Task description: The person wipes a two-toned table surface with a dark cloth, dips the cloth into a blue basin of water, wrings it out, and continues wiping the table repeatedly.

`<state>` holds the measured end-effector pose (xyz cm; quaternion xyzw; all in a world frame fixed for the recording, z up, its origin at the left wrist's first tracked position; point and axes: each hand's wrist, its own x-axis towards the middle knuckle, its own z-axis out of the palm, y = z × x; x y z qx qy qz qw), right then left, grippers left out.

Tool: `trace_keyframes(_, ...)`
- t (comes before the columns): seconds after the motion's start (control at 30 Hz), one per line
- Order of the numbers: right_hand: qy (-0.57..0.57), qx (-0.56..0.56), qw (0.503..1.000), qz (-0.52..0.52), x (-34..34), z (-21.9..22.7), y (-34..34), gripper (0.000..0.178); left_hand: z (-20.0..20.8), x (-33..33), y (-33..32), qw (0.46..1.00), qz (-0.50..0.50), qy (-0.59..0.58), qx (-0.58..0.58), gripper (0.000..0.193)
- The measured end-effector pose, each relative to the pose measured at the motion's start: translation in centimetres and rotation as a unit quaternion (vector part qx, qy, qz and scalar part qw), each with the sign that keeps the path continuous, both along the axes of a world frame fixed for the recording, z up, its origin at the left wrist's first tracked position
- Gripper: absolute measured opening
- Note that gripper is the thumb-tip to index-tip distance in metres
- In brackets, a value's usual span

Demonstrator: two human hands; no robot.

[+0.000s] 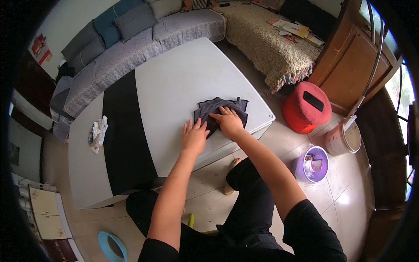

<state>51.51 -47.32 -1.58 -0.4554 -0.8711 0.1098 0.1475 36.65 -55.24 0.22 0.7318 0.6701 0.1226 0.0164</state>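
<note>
A dark grey cloth (216, 105) lies crumpled on the white table (174, 83) near its front right part. My right hand (229, 123) rests on top of it, fingers spread and pressed down flat. Beside it, my left hand (195, 137) has its fingers stretched out at the cloth's near left edge, the palm over the white tabletop. Neither hand has its fingers wrapped round anything. Part of the cloth is hidden under my right hand.
A black band (126, 135) crosses the table, with a tissue pack (98, 133) left of it. On the right stand a red stool (301, 114) with a phone (313, 101), a purple bin (315, 178) and a bucket (335, 142). A sofa (131, 56) lines the back.
</note>
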Motion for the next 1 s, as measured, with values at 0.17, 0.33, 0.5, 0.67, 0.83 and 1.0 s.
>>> trace_keyframes(0.17,-0.099,0.001,0.991,0.094,3.6,-0.5,-4.5,0.048,-0.1,0.8,-4.2,0.989,-0.097,0.108,-0.012,0.032)
trace_keyframes(0.33,-0.089,-0.031,0.979,0.18,4.7,-0.1,-5.6,0.056,2.3,1.9,-5.0,0.991,-0.046,0.015,-0.126,0.034)
trace_keyframes(0.5,0.125,-0.105,0.985,0.051,1.1,1.6,-1.4,0.028,-3.2,0.9,1.6,0.992,-0.011,-0.122,-0.015,0.056)
trace_keyframes(0.67,-0.045,0.045,0.996,-0.057,2.9,-0.9,-1.7,0.049,-2.4,-0.1,-0.9,0.998,-0.036,-0.031,-0.04,0.053)
trace_keyframes(0.83,-0.101,0.058,0.991,0.064,-2.7,-1.6,-7.3,0.044,-4.0,-8.7,-5.6,0.994,0.067,-0.075,0.041,0.049)
trace_keyframes(1.0,0.042,0.033,0.986,0.158,-7.8,-2.2,-10.2,0.04,-0.1,-11.7,-7.7,0.97,0.179,-0.147,-0.074,0.044)
